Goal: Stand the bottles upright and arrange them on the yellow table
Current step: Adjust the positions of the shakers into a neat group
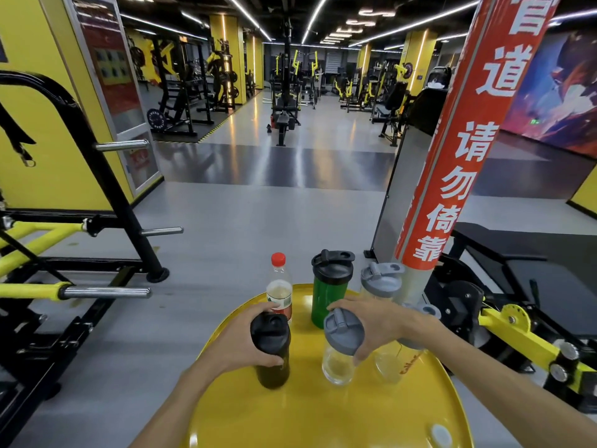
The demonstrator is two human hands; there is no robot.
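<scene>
Several bottles stand upright on the round yellow table (310,412). My left hand (240,339) grips a dark bottle with a black lid (270,350) at the left front. My right hand (376,323) holds a clear shaker with a grey lid (342,349) at the middle front. Behind them stand a clear plastic bottle with a red cap (279,287) and a green shaker with a black lid (330,287). A clear grey-lidded shaker (381,279) stands at the back right. Another clear shaker (395,363) is partly hidden behind my right wrist.
A red-wrapped pillar with white characters (452,156) rises right behind the table's far right edge. A black and yellow weight rack with steel pegs (97,253) stands to the left. A yellow and black machine (517,328) is at the right. Grey gym floor stretches ahead.
</scene>
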